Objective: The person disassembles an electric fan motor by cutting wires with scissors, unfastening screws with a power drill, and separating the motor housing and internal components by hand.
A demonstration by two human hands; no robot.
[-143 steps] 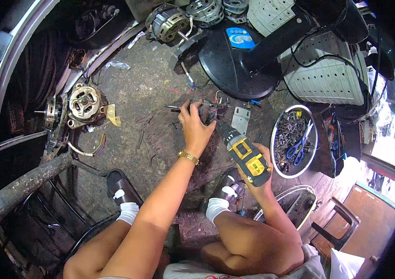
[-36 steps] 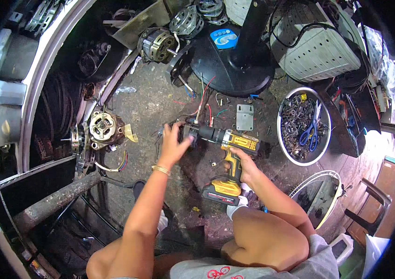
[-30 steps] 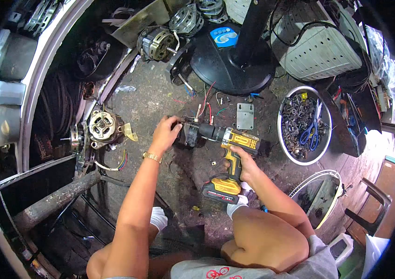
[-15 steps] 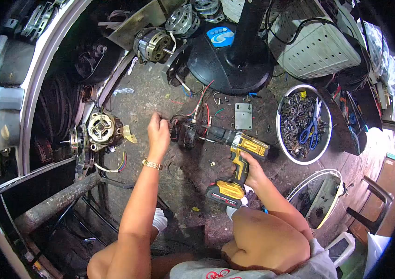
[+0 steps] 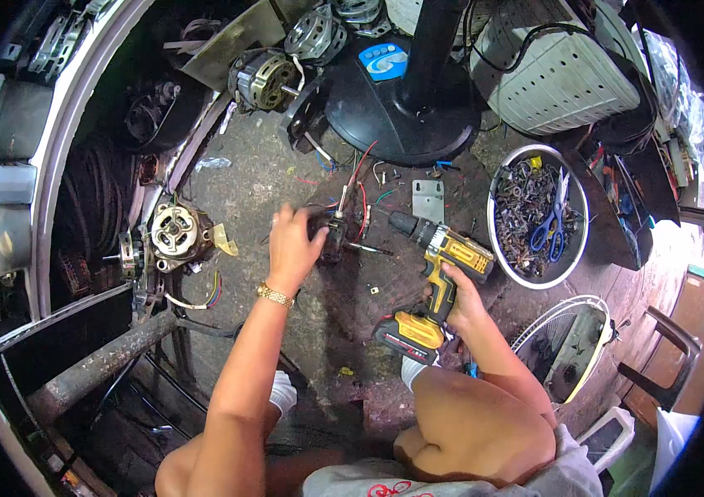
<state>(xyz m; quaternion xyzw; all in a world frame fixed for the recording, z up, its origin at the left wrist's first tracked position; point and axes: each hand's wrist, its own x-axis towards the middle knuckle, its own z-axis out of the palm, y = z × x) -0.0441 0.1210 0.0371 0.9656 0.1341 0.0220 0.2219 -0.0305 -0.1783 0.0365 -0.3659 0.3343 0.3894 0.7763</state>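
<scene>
My right hand [image 5: 461,300] is wrapped round the grip of a yellow and black cordless drill [image 5: 460,253]. The drill's chuck points up and left, apart from a small dark motor [image 5: 334,242] on the floor. From the motor's right side a thin shaft sticks out, and red and other wires run from its top. At the motor's left edge is my left hand [image 5: 290,248], thumb spread away from the fingers. Its thumb lies by the motor; whether it touches cannot be made out. A metal plate [image 5: 428,199] lies beyond the drill.
A metal basin [image 5: 497,248] of screws and small parts, with blue-handled scissors [image 5: 547,236], stands at right. A black stand base [image 5: 377,132] is ahead. Other motors [image 5: 176,232] lie to the left and back. A fan guard [image 5: 600,331] sits at lower right.
The drill has backed off to the right, away from the motor, baring the shaft. My left hand has gone from a closed fist to spread fingers and moved right, against the motor's edge.
</scene>
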